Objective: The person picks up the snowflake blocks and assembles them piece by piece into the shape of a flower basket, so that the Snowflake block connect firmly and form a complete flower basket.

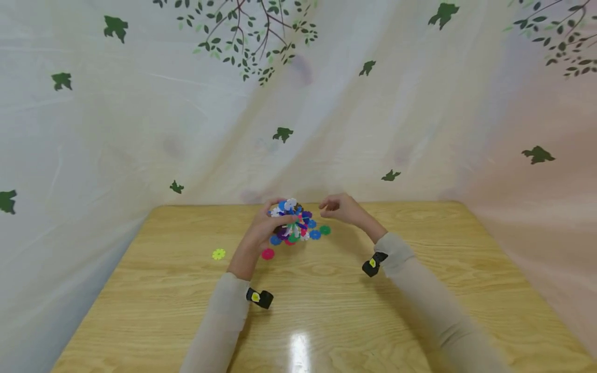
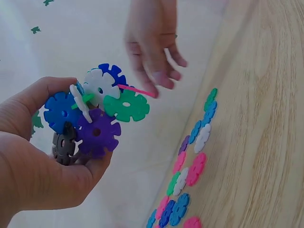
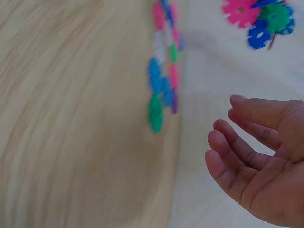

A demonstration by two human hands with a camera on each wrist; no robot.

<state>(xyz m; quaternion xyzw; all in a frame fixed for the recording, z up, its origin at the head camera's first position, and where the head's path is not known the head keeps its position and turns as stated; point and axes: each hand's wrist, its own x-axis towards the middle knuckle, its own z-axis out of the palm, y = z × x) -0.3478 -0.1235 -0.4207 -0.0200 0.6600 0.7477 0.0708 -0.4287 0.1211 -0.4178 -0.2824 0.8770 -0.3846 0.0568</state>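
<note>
My left hand (image 1: 265, 226) grips a cluster of notched, flower-shaped plastic discs (image 2: 98, 133) joined edge to edge, in purple, blue, white, green, dark grey and pink. The thumb and fingers curl round its near side in the left wrist view. A little to the right of the cluster is my right hand (image 3: 266, 161), its fingers loosely bent and nothing between them. Below the cluster, loose discs (image 2: 179, 209) in pink, blue, white, green and purple lie flat on the table.
One yellow disc (image 1: 218, 254) lies apart on the left of the wooden table (image 1: 326, 305), and a pink disc (image 1: 268, 254) rests nearer. Behind the table's far edge hangs a pale curtain (image 1: 224, 129) printed with leaves.
</note>
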